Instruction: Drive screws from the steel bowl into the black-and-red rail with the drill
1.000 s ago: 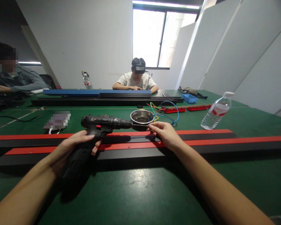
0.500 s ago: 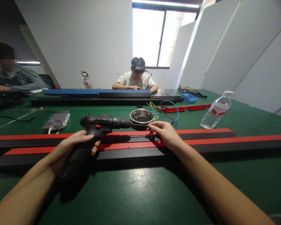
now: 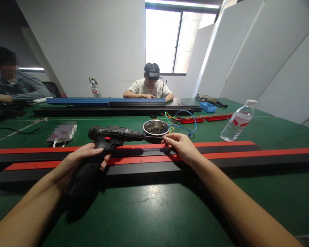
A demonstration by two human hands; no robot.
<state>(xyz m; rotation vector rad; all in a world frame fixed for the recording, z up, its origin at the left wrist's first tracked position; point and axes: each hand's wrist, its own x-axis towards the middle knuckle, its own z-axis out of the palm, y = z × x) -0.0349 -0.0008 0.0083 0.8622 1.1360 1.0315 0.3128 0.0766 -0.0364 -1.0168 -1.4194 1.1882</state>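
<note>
My left hand (image 3: 86,156) is wrapped round the handle of a black cordless drill (image 3: 106,133), which lies level with its chuck facing right. A thin metal bit (image 3: 154,137) sticks out of the chuck. The fingertips of my right hand (image 3: 179,144) pinch the far end of that bit; whether a screw sits on its tip is hidden by the fingers. Under both hands, two long black bars with red strips (image 3: 141,160) run across the table. Just behind the bit stands a metal bowl (image 3: 156,127) of small dark screws.
A water bottle (image 3: 237,121) stands at the right, behind the bars. Coloured wires (image 3: 193,127) and red strips (image 3: 193,120) lie beside the bowl. Farther back are blue and black profiles (image 3: 105,102) and a blue tray (image 3: 208,107). One person (image 3: 150,84) sits opposite, another at the left.
</note>
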